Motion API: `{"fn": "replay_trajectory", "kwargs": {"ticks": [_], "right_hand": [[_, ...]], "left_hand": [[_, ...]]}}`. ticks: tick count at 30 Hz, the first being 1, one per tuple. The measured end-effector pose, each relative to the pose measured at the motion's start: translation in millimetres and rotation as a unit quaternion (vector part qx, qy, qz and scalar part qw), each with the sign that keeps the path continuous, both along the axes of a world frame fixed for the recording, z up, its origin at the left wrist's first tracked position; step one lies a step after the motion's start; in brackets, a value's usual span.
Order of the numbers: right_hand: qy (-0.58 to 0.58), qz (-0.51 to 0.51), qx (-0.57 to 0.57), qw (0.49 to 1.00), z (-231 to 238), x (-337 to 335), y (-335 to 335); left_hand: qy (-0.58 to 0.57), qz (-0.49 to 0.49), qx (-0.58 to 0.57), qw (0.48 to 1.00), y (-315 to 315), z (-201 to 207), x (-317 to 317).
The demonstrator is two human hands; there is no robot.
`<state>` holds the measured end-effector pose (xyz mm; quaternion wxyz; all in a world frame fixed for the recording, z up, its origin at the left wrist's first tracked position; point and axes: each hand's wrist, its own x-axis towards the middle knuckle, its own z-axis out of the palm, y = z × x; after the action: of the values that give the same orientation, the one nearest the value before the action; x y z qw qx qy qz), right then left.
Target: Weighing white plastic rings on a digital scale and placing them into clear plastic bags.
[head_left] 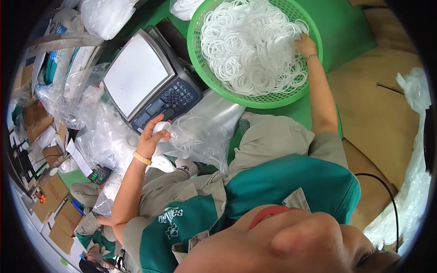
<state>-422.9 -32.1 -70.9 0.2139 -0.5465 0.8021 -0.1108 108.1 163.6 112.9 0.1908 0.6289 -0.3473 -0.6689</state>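
A large green basket [191, 45] holds a heap of thin white plastic rings [246, 54]. At its right side, my right hand [307, 46] is in among the rings, its fingers curled round some at the heap's edge. How many it grips cannot be made out. My left hand [150, 139] is raised in front of the scale [136, 77], its thumb and fingers closed on a short white stack of rings [161, 130]. Beside that hand lies a clear plastic bag [205, 127] with some white rings showing in it.
The scale has a white flat pan and a dark keypad. Clear plastic bags [102, 132] lie to its left. Brown cardboard [373, 95] covers the right side, with a black cable [391, 195]. Another person [93, 245] sits at the lower left, near cardboard boxes [54, 191].
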Motion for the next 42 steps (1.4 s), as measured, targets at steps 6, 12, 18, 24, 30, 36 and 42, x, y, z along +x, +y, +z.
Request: {"fn": "replay_trajectory", "kwargs": {"ticks": [6,12,18,24,30,36,42], "right_hand": [[-0.237,-0.021,0.07,0.969,-20,31,-21],[-0.295,-0.004,0.029,0.955,-26,53,-13],[-0.483,-0.067,0.086,0.869,-14,28,-16],[-0.512,0.065,0.031,0.856,87,71,0],[0.052,0.417,0.065,0.905,94,114,80],[-0.138,0.408,0.147,0.891,83,79,108],[-0.113,0.264,-0.001,0.958,95,82,87]], "left_hand": [[-0.013,0.024,0.0,1.0,16,2,10],[-0.022,0.036,0.014,0.999,27,1,15],[-0.005,0.013,0.009,1.0,20,-4,12],[-0.012,0.031,0.005,0.999,29,4,13],[-0.012,0.018,-0.006,1.0,33,1,19],[-0.015,0.02,0.004,1.0,35,-3,15],[0.06,0.005,-0.009,0.998,22,5,-1]]}}
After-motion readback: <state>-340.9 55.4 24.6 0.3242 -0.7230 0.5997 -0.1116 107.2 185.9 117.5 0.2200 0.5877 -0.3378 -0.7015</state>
